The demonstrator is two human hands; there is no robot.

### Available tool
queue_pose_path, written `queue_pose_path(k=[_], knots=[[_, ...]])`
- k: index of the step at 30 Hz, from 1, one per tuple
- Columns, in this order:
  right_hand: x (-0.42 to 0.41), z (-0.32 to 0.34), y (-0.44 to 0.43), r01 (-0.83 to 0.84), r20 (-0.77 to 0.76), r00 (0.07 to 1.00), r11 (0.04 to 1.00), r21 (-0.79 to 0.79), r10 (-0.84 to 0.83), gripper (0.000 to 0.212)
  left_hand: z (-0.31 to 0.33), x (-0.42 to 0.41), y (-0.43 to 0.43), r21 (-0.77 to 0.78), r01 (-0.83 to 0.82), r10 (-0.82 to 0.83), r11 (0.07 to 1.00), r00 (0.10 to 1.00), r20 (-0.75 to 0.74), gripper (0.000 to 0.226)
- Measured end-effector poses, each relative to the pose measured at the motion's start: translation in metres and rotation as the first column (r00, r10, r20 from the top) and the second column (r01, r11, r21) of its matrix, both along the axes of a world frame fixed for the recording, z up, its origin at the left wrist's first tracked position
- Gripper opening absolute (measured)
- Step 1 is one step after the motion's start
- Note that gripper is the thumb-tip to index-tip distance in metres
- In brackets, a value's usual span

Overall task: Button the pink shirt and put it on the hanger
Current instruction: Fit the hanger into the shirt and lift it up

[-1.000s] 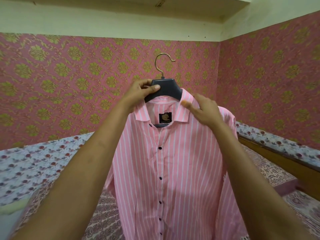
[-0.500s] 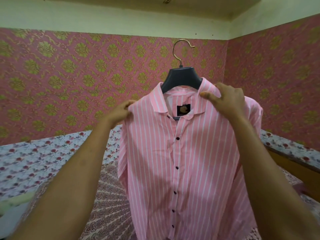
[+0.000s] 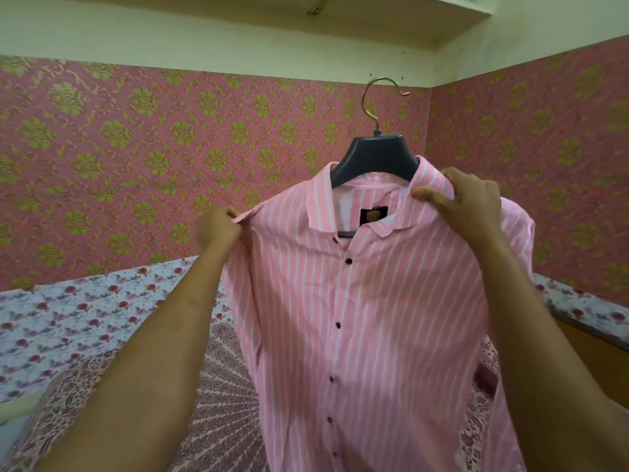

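The left hand point(image 3: 220, 229) pinches the shoulder of the pink shirt point(image 3: 374, 318). The right hand point(image 3: 474, 202) grips the cloth by the collar. The shirt hangs buttoned down the front on a dark hanger point(image 3: 374, 158), held up over the bed point(image 3: 85, 318). Its black label point(image 3: 373, 214) is too small to read.

Cloth shirt point(image 3: 374, 318) on matt plastic, metal-hooked hanger point(image 3: 376, 156).
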State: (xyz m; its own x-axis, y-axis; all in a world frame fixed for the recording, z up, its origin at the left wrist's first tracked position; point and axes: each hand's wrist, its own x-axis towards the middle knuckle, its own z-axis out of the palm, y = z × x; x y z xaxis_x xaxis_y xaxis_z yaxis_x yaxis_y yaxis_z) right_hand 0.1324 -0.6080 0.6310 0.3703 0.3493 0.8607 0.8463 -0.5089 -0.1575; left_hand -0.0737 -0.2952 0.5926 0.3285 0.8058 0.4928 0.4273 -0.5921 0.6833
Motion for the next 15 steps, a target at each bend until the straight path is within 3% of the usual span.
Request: queue_pose_path(k=[2, 4, 6, 9, 12, 15], knots=[[0.001, -0.002, -0.001, 0.020, 0.004, 1.000, 1.000, 0.020, -0.020, 0.080, 0.004, 0.002, 0.003, -0.025, 0.131, -0.134, 0.991, 0.962, -0.239, 0.003], [0.002, -0.005, -0.003, 0.029, 0.003, 1.000, 0.999, 0.019, -0.029, 0.079, 0.008, -0.002, 0.010, -0.048, 0.123, -0.132, 0.991, 0.942, -0.309, 0.017], [0.001, -0.009, -0.004, 0.014, -0.005, 1.000, 1.000, 0.028, -0.014, 0.077, 0.011, -0.007, 0.015, -0.053, 0.133, -0.143, 0.990, 0.919, -0.367, 0.011], [-0.002, -0.011, 0.000, -0.014, -0.018, 1.000, 1.000, 0.018, 0.015, 0.069, 0.016, -0.011, 0.007, -0.152, 0.202, -0.252, 0.968, 0.798, -0.547, 0.013], [-0.002, -0.012, 0.007, 0.012, 0.029, 0.999, 1.000, -0.019, -0.012, 0.079, 0.023, -0.009, -0.005, -0.195, 0.253, -0.319, 0.948, 0.748, -0.582, 0.014], [0.000, -0.011, 0.008, 0.033, 0.004, 0.999, 0.999, -0.029, -0.033, 0.079, 0.027, -0.006, -0.014, -0.202, 0.295, -0.357, 0.934, 0.811, -0.464, 0.021]])
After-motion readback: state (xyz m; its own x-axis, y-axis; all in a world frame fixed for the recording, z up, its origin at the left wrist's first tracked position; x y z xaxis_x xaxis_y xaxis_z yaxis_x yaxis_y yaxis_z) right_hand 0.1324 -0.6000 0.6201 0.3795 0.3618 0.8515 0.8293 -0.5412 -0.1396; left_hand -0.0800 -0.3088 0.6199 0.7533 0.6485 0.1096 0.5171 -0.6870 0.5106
